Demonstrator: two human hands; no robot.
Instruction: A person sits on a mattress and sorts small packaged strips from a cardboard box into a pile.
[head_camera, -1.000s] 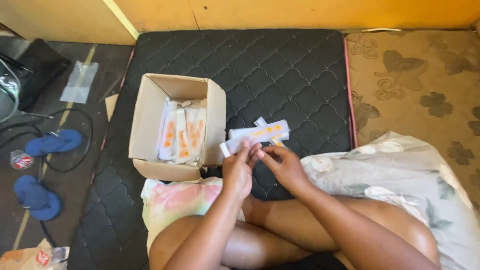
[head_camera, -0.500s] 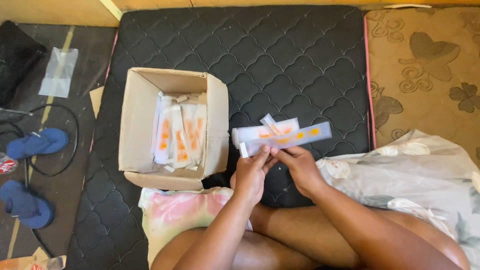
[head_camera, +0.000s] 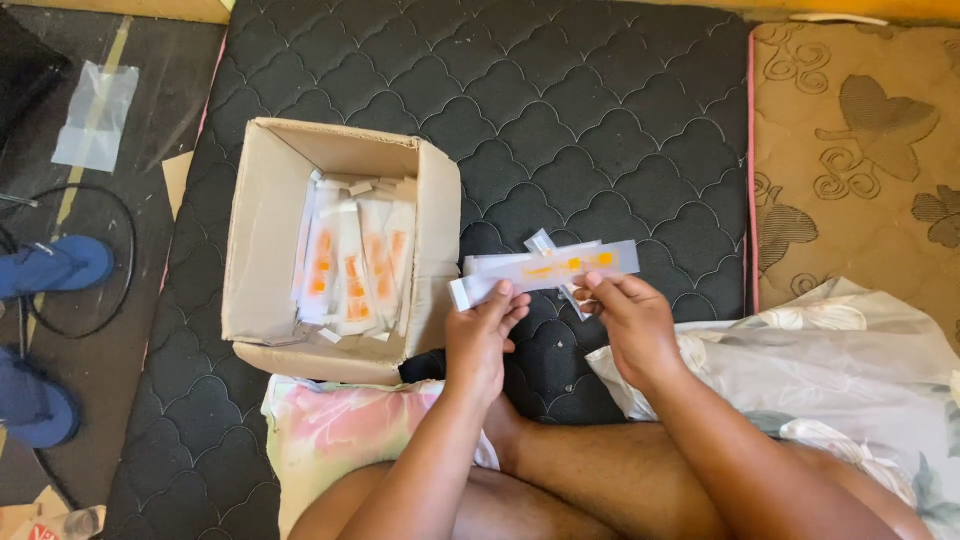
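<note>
Both hands hold a small stack of flat clear packets with orange markings (head_camera: 548, 270) above a dark quilted mattress (head_camera: 600, 120). My left hand (head_camera: 482, 335) pinches the stack's left end and my right hand (head_camera: 630, 320) grips its right half from below. To the left stands an open cardboard box (head_camera: 262, 235) with several similar white-and-orange packets (head_camera: 355, 265) standing upright inside. My crossed legs fill the bottom of the view.
A floral pillow (head_camera: 340, 430) lies under the box's near edge. Pale floral bedding (head_camera: 830, 370) is bunched at right, over a brown patterned mat (head_camera: 860, 130). On the dark floor at left lie blue sandals (head_camera: 55, 265), a black cable (head_camera: 125, 250) and a clear plastic bag (head_camera: 95, 115).
The packet stack and both hands stay together in front of me; the view has shifted slightly, with the hands re-gripping the stack's ends.
</note>
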